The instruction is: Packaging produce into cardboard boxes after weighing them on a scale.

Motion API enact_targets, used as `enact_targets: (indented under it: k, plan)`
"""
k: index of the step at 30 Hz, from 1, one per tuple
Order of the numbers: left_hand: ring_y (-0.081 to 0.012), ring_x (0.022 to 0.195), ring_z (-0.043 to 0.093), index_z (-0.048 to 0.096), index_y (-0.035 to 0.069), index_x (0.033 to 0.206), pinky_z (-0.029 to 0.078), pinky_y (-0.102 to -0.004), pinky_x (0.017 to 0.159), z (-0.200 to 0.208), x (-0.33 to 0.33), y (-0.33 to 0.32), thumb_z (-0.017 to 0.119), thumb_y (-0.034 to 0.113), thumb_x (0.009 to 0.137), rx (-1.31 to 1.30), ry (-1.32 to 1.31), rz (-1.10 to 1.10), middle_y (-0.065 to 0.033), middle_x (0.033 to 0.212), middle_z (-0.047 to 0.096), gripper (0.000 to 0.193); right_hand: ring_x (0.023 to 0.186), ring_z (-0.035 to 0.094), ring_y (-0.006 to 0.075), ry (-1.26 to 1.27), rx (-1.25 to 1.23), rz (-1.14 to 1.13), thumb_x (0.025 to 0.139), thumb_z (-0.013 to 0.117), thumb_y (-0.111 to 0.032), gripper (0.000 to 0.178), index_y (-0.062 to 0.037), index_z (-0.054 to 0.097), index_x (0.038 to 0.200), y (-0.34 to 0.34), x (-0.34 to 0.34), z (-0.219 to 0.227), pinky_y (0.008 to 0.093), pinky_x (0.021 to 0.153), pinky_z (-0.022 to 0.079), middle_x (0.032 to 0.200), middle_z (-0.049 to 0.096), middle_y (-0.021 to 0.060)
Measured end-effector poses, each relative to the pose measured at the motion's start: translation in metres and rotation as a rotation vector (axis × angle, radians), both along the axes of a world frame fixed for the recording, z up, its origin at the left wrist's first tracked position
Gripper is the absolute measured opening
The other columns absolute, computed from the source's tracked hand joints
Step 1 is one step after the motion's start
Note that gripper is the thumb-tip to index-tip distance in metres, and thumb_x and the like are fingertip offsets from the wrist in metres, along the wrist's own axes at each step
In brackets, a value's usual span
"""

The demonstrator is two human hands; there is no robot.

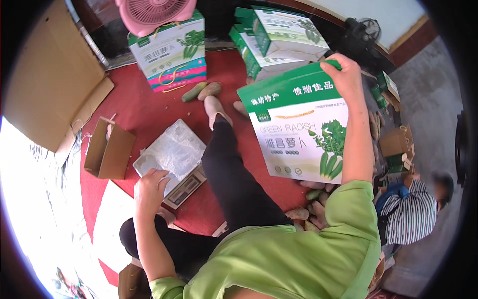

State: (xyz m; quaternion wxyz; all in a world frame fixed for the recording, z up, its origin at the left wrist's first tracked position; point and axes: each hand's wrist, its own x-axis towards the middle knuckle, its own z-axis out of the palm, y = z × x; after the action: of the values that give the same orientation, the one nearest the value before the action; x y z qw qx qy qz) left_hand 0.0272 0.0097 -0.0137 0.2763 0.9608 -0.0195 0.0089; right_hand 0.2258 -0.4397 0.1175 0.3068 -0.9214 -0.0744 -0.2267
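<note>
My right hand (pixel 346 77) is closed on the top corner of a green and white gift box (pixel 294 134), a carton with printed green radishes. The box hangs upright in front of my right side, over the red cloth. My left hand (pixel 149 192) is at the near left corner of a flat weighing scale (pixel 174 149) with a pale, shiny top. Its fingers are loosely bent, the thumb stands apart, and nothing shows in them. Whether the fingertips touch the scale, I cannot tell. Several radishes (pixel 313 212) lie partly hidden below the held box.
Beyond the scale stand a similar gift box (pixel 172 47), a pink fan (pixel 158 11) and stacked cartons (pixel 284 35). An open brown box (pixel 109 149) sits left of the scale. Loose radishes (pixel 209 90) lie near my foot. At the right, another person in a striped shirt (pixel 411 212) bends down.
</note>
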Motion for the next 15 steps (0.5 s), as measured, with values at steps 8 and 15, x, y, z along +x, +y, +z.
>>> enact_targets:
  k: [8, 15]
  plan:
    - [-0.0347, 0.104, 0.058, 0.06, 0.006, 0.119, 0.047, -0.0396, 0.088, 0.012, -0.001, 0.014, 0.065, 0.009, 0.081, -0.028, -0.244, 0.195, -0.0162, 0.113, 0.059, 0.038, 0.066, 0.057, 0.0083, -0.328, 0.322, 0.485, 0.079, 0.07, -0.004, 0.007, 0.0, 0.066, 0.084, 0.132, -0.001, 0.038, 0.0211, 0.06, 0.043, 0.071, 0.063, 0.0005]
    - [-0.0331, 0.131, 0.038, 0.046, 0.008, 0.136, 0.033, -0.0424, 0.108, 0.029, -0.009, 0.032, 0.072, 0.006, 0.073, 0.162, -0.684, 0.478, -0.0122, 0.139, 0.044, 0.068, 0.071, 0.056, 0.0095, -0.276, 0.523, 0.79, 0.081, 0.07, -0.005, 0.006, -0.0019, 0.067, 0.085, 0.219, -0.004, -0.007, 0.0235, 0.064, 0.043, 0.079, 0.062, 0.001]
